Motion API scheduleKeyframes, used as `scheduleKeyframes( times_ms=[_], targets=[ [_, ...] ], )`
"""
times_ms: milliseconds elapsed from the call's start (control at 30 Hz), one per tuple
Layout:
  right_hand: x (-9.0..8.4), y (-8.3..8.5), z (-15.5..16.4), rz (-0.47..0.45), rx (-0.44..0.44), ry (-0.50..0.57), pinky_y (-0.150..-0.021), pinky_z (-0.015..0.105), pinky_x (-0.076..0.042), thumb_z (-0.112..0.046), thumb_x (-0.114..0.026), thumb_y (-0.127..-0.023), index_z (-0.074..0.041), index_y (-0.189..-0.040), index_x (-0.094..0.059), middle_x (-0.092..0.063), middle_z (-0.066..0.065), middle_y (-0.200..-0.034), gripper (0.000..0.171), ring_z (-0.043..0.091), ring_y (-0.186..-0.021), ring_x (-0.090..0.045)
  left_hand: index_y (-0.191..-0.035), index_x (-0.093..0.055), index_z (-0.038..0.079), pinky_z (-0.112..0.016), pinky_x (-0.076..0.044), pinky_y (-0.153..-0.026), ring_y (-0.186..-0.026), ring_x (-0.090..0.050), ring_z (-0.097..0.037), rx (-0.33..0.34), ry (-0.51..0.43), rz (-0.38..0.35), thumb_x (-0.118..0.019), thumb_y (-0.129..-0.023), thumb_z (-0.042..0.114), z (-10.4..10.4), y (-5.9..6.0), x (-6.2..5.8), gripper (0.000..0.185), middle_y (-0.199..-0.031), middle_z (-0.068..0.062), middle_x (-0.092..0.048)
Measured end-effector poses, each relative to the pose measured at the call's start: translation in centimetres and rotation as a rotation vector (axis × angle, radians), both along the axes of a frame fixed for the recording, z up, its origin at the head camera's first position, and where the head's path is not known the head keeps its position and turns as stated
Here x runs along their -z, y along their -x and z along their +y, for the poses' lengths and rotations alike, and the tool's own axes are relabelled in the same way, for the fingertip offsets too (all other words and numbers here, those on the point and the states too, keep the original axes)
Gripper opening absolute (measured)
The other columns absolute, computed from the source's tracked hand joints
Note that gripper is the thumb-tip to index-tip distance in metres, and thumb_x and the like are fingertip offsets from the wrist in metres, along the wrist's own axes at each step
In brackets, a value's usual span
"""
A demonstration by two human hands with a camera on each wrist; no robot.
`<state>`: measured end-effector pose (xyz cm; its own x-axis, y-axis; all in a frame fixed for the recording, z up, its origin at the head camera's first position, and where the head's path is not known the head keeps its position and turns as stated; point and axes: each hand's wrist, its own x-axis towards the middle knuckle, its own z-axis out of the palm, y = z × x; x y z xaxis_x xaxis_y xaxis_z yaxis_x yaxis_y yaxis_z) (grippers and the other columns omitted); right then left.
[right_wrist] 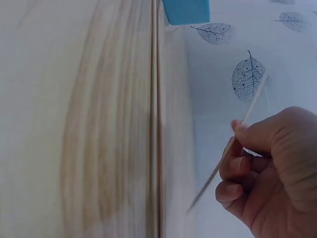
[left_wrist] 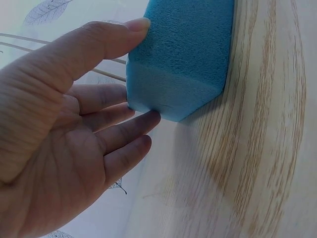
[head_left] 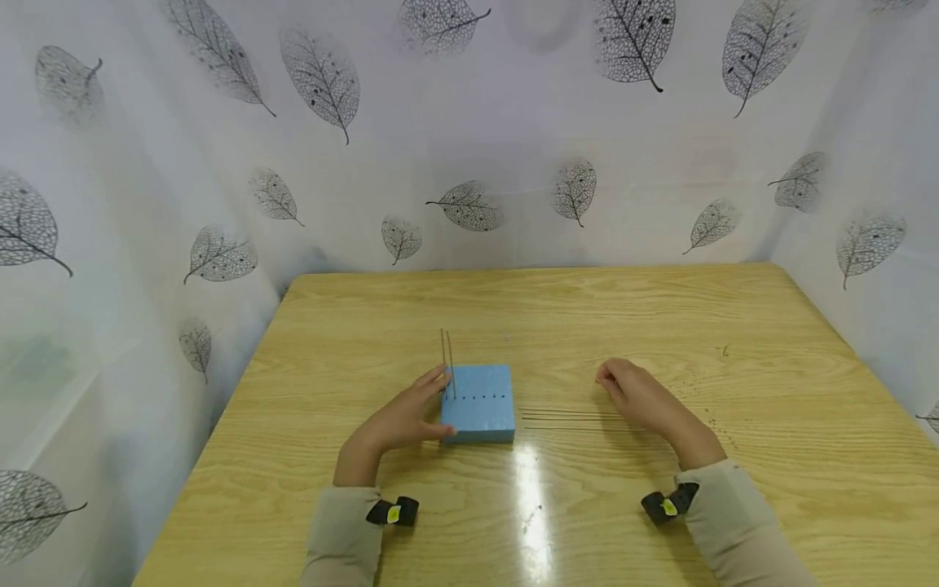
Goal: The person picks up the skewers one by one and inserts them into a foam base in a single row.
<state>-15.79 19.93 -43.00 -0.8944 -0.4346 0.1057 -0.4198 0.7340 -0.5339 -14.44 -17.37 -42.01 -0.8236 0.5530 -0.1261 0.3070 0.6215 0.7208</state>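
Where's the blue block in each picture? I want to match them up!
Head: the blue block is near the middle, slightly low, beside the left hand.
Left wrist: at the top, right of centre, cut off by the top edge.
Right wrist: a small piece at the top edge, right of centre.
Shared landmark: the leaf-print backdrop.

Your light-blue foam block [head_left: 480,416] sits flat, row of little holes [head_left: 473,398] across its top, two thin upright sticks [head_left: 451,350] at the left end. Loose sticks [head_left: 565,419] lie just right of it; you've got one slanted stick [right_wrist: 212,173] pinched.
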Motion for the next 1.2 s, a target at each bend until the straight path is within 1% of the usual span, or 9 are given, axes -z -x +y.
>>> scheduleKeyframes(
  times_ms=[133, 267, 433, 567, 667, 800, 900, 1100, 1200],
  targets=[
    [-0.4, 0.1, -0.5, 0.074, -0.019, 0.046, -0.057, 0.026, -0.039, 0.001, -0.049, -0.096, 0.001, -0.093, -0.052, -0.049, 0.002, -0.078, 0.005, 0.009, -0.065, -0.039, -0.147, -0.026, -0.002, -0.053, -0.026, -0.109, -0.141, -0.017, -0.037, -0.003, -0.009, 0.0, -0.075, -0.082, 0.023, 0.1, 0.0, -0.1, 0.085, -0.157, -0.017, -0.012],
    [-0.9, 0.1, -1.1, 0.101, -0.02, 0.131, -0.053, 0.024, -0.039, 0.001, -0.049, -0.097, 0.001, -0.093, -0.052, -0.048, -0.002, -0.071, 0.004, 0.006, -0.059, -0.04, -0.147, -0.026, -0.002, -0.054, -0.026, -0.109, -0.141, -0.016, -0.037, -0.001, -0.013, -0.001, -0.075, -0.082, 0.022, 0.0, 0.0, -0.1, 0.085, -0.157, -0.017, -0.012],
    [-1.7, 0.0, -2.1, 0.136, -0.023, 0.232, -0.05, 0.022, -0.044, 0.0, -0.051, -0.096, 0.001, -0.093, -0.054, -0.053, -0.003, -0.068, 0.004, 0.005, -0.058, -0.051, -0.147, -0.026, -0.003, -0.054, -0.026, -0.109, -0.141, -0.016, -0.037, 0.001, -0.015, -0.008, -0.075, -0.082, 0.022, 0.0, -0.1, -0.1, 0.084, -0.157, -0.017, -0.011],
    [-2.2, -0.1, -2.9, 0.145, -0.011, 0.281, -0.054, 0.022, -0.05, -0.001, -0.054, -0.095, 0.002, -0.092, -0.056, -0.058, 0.001, -0.074, 0.004, 0.013, -0.064, -0.061, -0.147, -0.026, -0.002, -0.054, -0.026, -0.109, -0.141, -0.016, -0.037, -0.002, -0.012, -0.01, -0.075, -0.082, 0.022, 0.0, -0.1, -0.1, 0.085, -0.157, -0.016, -0.011],
    [-2.3, -0.1, -3.5, 0.138, -0.002, 0.313, -0.057, 0.022, -0.053, -0.001, -0.055, -0.094, 0.004, -0.092, -0.056, -0.06, 0.004, -0.077, 0.006, 0.016, -0.067, -0.065, -0.148, -0.026, -0.002, -0.054, -0.026, -0.109, -0.141, -0.016, -0.037, -0.002, -0.008, -0.005, -0.075, -0.083, 0.023, -0.1, 0.0, -0.1, 0.085, -0.157, -0.016, -0.011],
    [-2.5, -0.1, -4.2, 0.184, -0.02, 0.344, -0.059, 0.021, -0.054, 0.003, -0.057, -0.092, 0.003, -0.091, -0.057, -0.061, 0.006, -0.077, 0.001, 0.016, -0.067, -0.066, -0.148, -0.025, -0.001, -0.054, -0.026, -0.109, -0.141, -0.017, -0.037, -0.001, -0.003, 0.0, -0.074, -0.083, 0.023, -0.1, 0.0, 0.0, 0.085, -0.157, -0.016, -0.011],
    [-2.5, 0.1, -4.7, 0.218, -0.046, 0.353, -0.06, 0.021, -0.054, 0.004, -0.057, -0.091, 0.003, -0.091, -0.057, -0.062, 0.006, -0.077, 0.001, 0.016, -0.068, -0.066, -0.148, -0.025, -0.001, -0.053, -0.027, -0.108, -0.141, -0.017, -0.037, 0.0, 0.004, 0.008, -0.074, -0.083, 0.023, -0.1, 0.1, 0.0, 0.085, -0.157, -0.016, -0.011],
    [-2.8, 0.1, -5.8, 0.227, -0.099, 0.353, -0.061, 0.023, -0.054, -0.002, -0.056, -0.094, 0.004, -0.092, -0.057, -0.063, 0.006, -0.078, 0.006, 0.015, -0.069, -0.066, -0.148, -0.025, -0.002, -0.052, -0.027, -0.109, -0.141, -0.017, -0.037, 0.0, 0.0, 0.005, -0.075, -0.082, 0.022, 0.0, 0.0, -0.1, 0.085, -0.157, -0.016, -0.011],
    [-2.9, 0.2, -6.3, 0.244, -0.128, 0.357, -0.061, 0.023, -0.054, -0.001, -0.056, -0.093, 0.004, -0.091, -0.057, -0.063, 0.006, -0.078, 0.005, 0.016, -0.069, -0.065, -0.148, -0.025, -0.001, -0.051, -0.026, -0.109, -0.141, -0.017, -0.036, 0.0, 0.003, 0.004, -0.075, -0.082, 0.022, 0.0, 0.0, -0.1, 0.086, -0.157, -0.015, -0.01]
  ],
)
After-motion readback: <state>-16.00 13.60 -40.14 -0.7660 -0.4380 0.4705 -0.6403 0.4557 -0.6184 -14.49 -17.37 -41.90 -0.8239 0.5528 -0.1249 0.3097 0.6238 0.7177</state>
